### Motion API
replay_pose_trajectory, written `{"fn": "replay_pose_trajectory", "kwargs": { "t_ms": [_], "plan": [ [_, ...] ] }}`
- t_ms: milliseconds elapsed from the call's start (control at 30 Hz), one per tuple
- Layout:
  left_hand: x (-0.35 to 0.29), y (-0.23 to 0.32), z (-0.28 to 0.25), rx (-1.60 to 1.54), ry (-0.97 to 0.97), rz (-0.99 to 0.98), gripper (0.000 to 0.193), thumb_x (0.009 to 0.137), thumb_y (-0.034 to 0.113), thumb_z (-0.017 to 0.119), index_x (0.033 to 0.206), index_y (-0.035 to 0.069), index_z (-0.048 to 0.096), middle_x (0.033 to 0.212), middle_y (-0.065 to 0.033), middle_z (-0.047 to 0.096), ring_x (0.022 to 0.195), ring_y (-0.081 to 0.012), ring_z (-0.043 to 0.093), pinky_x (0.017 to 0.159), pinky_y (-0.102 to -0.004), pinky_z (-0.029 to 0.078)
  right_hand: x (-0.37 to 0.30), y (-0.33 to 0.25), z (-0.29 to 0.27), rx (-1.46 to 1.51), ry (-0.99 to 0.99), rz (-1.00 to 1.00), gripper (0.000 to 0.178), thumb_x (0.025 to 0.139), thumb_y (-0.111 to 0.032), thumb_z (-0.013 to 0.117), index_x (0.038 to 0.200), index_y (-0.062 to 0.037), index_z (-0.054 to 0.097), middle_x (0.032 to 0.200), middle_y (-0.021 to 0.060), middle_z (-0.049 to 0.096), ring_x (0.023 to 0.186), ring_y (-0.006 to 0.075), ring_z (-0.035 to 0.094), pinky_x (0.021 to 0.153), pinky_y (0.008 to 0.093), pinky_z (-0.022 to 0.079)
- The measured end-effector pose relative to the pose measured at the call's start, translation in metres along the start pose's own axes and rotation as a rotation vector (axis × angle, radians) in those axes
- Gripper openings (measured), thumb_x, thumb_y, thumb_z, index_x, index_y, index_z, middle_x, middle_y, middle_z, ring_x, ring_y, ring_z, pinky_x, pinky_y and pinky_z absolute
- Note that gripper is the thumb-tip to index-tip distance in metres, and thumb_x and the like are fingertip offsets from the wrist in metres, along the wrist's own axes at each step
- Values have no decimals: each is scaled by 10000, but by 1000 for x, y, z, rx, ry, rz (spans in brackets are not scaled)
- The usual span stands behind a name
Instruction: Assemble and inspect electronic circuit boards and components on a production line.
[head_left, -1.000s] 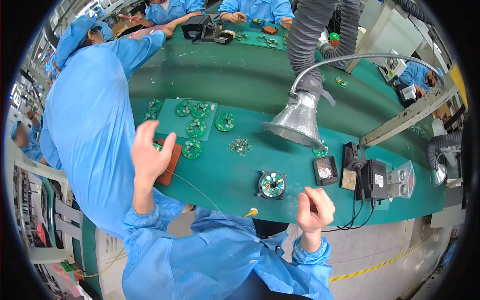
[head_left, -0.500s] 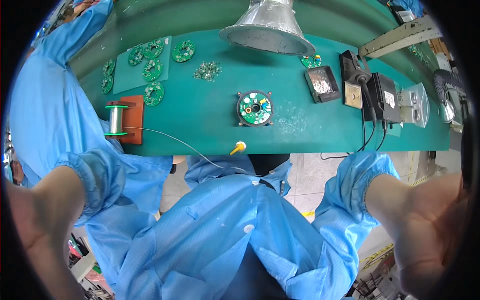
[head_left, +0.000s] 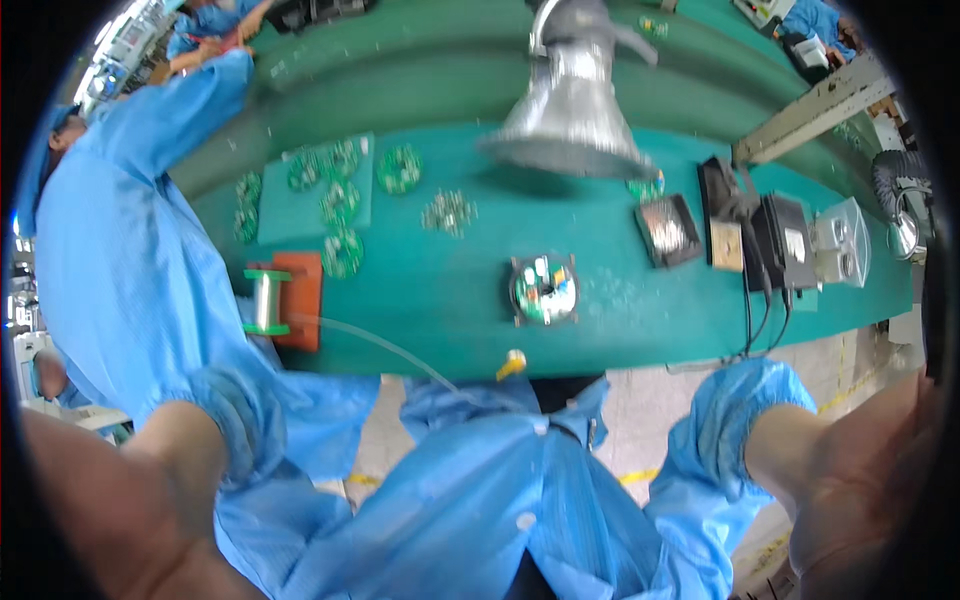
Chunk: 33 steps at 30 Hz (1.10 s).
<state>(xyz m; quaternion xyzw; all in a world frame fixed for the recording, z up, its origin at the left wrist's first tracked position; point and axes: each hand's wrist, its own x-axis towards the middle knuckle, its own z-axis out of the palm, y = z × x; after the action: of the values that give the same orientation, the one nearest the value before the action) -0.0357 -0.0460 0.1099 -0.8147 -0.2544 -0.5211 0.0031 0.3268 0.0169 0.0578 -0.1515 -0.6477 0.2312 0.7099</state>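
Note:
My left hand point(head_left: 95, 490) is raised close to the camera at the left rim, its fingers cut off from view. At the right rim my right hand point(head_left: 865, 480) is up likewise, palm and wrist showing and fingers hidden. Neither hand touches anything on the green table that I can see. In front of me on the table is a round green circuit board point(head_left: 550, 290) seated in a dark ring-shaped holder point(head_left: 516, 292). A solder wire spool point(head_left: 268, 303) stands on a reddish-brown stand point(head_left: 304, 302), and its wire runs down toward my lap.
Several round circuit boards point(head_left: 400, 169) lie at the back left, near a pile of small parts point(head_left: 450, 212). A silver fume hood point(head_left: 570, 125) hangs over the table. Right are a black tray point(head_left: 668, 230) and a black soldering station point(head_left: 785, 240). A co-worker's blue sleeve point(head_left: 190, 120) is at left.
The view has tilted up, so the table and its things sit lower and further right, with more of the background showing. Both hands stay raised at the rims.

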Motion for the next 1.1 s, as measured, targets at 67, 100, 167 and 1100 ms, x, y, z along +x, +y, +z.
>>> {"fn": "replay_pose_trajectory", "kwargs": {
  "t_ms": [67,100,167,1100],
  "plan": [
    [12,-21,-2,49,-9,102,492,898,231,469,1279,-80,483,1266,-268,525,940,-294,602,867,-420,478,17,24,4,28,2,-95,395,978,-370,527,823,-11,476,757,65,477,551,167,360,601,349,351],
    [20,-31,-4,76,-18,158,490,897,228,471,1281,-78,481,1267,-267,524,940,-292,602,865,-418,479,26,34,6,42,8,-147,393,978,-369,527,824,-11,476,757,65,478,550,168,362,601,348,352],
    [39,-44,-17,123,-45,256,488,896,222,476,1286,-73,478,1271,-266,521,941,-289,603,861,-416,480,43,46,16,66,25,-234,390,978,-367,528,827,-12,476,758,67,481,549,169,365,599,345,356],
    [12,-3,-74,392,-469,96,500,884,138,542,1351,-4,434,1316,-253,478,956,-244,609,800,-380,496,49,71,47,325,-172,7,345,979,-340,542,863,-22,478,769,86,517,540,189,403,581,308,400]
  ]
}}
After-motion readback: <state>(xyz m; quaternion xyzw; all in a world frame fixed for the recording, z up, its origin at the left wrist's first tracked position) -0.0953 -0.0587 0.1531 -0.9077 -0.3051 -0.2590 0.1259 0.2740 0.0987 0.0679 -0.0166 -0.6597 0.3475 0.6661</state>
